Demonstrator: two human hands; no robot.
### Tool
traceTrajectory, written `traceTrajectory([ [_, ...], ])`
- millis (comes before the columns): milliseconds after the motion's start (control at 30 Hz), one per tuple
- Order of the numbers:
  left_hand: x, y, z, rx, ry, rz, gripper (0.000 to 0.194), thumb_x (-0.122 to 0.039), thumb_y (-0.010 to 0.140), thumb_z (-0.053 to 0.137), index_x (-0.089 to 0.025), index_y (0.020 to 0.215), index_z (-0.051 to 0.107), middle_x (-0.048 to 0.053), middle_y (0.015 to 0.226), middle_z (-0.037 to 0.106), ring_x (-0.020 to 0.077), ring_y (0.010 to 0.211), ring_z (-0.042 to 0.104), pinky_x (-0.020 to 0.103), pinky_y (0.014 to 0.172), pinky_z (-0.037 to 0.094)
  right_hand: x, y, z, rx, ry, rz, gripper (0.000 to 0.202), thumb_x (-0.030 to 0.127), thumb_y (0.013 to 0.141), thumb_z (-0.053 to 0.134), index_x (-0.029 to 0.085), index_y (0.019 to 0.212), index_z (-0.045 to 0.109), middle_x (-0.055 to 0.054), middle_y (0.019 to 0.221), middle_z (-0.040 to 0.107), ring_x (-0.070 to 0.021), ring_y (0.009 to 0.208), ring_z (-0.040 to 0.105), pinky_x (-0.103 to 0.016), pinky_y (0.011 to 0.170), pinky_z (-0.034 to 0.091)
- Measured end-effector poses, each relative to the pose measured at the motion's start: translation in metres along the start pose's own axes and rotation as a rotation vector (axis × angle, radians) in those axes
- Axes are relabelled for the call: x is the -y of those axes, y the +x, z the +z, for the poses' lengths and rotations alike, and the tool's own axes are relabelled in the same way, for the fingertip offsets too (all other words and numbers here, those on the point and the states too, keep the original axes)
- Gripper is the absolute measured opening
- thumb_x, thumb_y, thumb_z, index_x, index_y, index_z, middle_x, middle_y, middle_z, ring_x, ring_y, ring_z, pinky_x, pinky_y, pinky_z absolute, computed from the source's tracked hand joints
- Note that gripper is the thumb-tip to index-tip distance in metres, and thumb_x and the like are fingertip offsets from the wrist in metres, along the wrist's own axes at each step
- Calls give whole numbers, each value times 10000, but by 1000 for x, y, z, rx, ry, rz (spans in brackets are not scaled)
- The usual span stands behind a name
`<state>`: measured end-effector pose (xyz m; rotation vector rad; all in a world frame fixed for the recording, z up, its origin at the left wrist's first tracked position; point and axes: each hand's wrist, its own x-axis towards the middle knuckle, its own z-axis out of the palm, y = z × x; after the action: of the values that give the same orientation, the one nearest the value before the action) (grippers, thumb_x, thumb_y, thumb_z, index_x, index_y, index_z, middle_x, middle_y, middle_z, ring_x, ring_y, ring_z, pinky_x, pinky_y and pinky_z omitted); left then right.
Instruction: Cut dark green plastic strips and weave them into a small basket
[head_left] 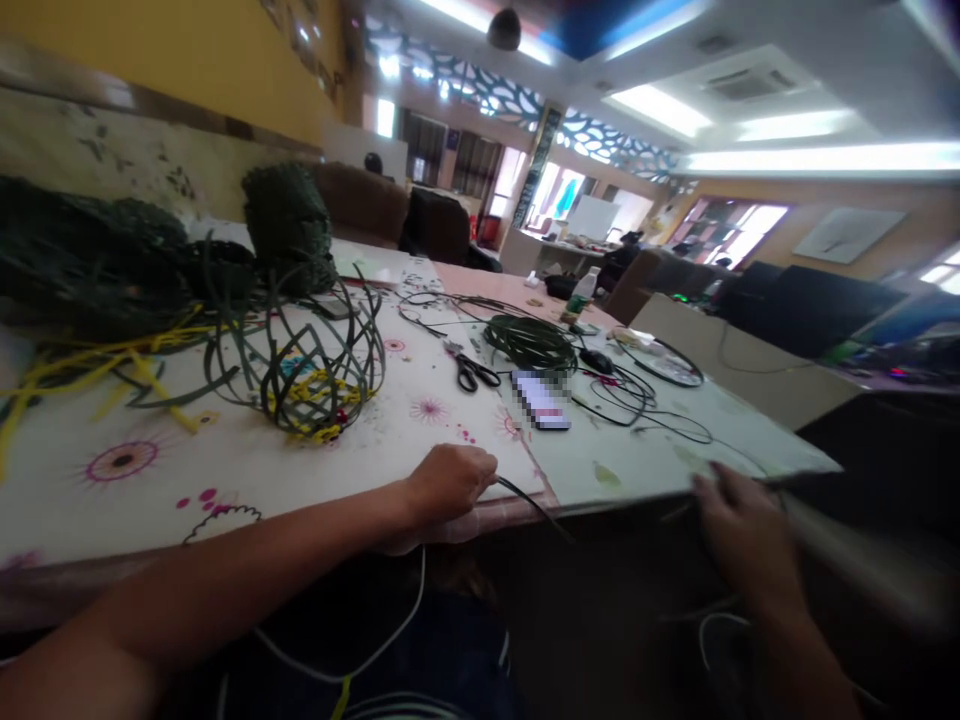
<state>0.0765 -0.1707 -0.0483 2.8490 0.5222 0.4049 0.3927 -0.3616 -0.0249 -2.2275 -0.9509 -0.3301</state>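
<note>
My left hand point(451, 482) is closed at the table's front edge, and a thin dark green strip point(525, 492) sticks out of it to the right. Blurred by motion, my right hand point(742, 520) is off the front edge at the right; what its fingers do is unclear. Beyond my left hand stands an open basket point(300, 370) woven of dark green strips, with yellow strips at its bottom. Black-handled scissors point(471, 372) lie beside a coil of dark green strip point(531, 343). A phone point(541, 400) lies just in front of the coil.
Dark green bundles point(287, 215) and yellow strips point(142, 375) lie at the back left of the patterned table point(375, 455). A bottle point(580, 297) stands behind the coil. Loose dark strips point(645, 395) spread to the right. A white cord point(409, 620) hangs below my left hand.
</note>
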Motion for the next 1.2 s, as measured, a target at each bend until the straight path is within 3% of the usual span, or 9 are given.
traceTrajectory([
  [100, 2, -2, -1, -25, 15, 28, 217, -267, 966, 505, -148, 850, 644, 78, 828, 697, 193, 725, 634, 274, 596, 392, 85, -42, 45, 513, 268, -274, 522, 487, 873, 574, 198, 1306, 622, -167, 1261, 676, -330, 1088, 675, -454, 830, 549],
  [133, 4, -4, -2, -40, 11, 36, 193, -257, 953, 521, -147, 858, 648, 78, 825, 698, 194, 724, 634, 274, 598, 393, 113, -57, 57, 603, 344, -330, 524, 472, 892, 554, 200, 1337, 602, -149, 1248, 685, -299, 1038, 692, -421, 818, 551],
  [233, 17, -17, -13, -102, -37, -4, 135, -231, 914, 558, -149, 854, 647, 70, 798, 689, 192, 715, 625, 277, 618, 404, 179, -83, 84, 693, 423, -437, 514, 402, 904, 575, 197, 1375, 578, -112, 1124, 727, -262, 987, 682, -382, 871, 510],
  [367, 43, -43, -40, -175, -134, -138, 201, -226, 940, 480, -156, 825, 630, 60, 772, 667, 187, 722, 609, 287, 666, 425, 224, -80, 109, 807, 562, -515, 386, 404, 948, 540, 172, 1234, 652, -27, 766, 668, -180, 698, 592, -295, 696, 448],
  [500, 65, -69, -60, -265, -405, -222, 253, -331, 987, 429, -166, 935, 613, 30, 806, 650, 160, 746, 603, 276, 691, 456, 253, -64, 131, 903, 763, -514, 252, 342, 929, 526, 168, 1053, 660, 27, 661, 537, -134, 635, 487, -247, 616, 377],
  [667, 86, -83, -64, -495, -769, -429, 235, -377, 955, 508, -172, 1056, 563, -42, 677, 554, 99, 491, 508, 233, 483, 433, 279, -47, 147, 1134, 831, -340, 267, 356, 902, 525, 164, 736, 609, 59, 571, 392, -91, 518, 323, -230, 493, 236],
  [833, 94, -83, -59, -597, -703, -411, 227, -308, 889, 635, -163, 1062, 658, -17, 693, 658, 108, 550, 627, 233, 580, 500, 287, -43, 161, 1245, 915, -355, 294, 400, 896, 539, 166, 726, 595, 63, 561, 393, -88, 518, 318, -225, 490, 230],
  [1000, 93, -85, -54, -635, -645, -439, 192, -307, 895, 636, -163, 1016, 674, -18, 647, 683, 117, 558, 648, 233, 594, 501, 283, -56, 172, 1090, 947, -503, 304, 394, 936, 483, 175, 763, 603, 44, 585, 454, -104, 550, 399, -233, 539, 319],
  [1200, 87, -84, -56, -599, -812, -487, 154, -301, 897, 612, -154, 939, 628, -15, 611, 677, 134, 574, 670, 248, 610, 532, 276, -70, 169, 884, 865, -655, 174, 324, 935, 578, 203, 969, 700, -21, 799, 696, -141, 693, 595, -247, 667, 415],
])
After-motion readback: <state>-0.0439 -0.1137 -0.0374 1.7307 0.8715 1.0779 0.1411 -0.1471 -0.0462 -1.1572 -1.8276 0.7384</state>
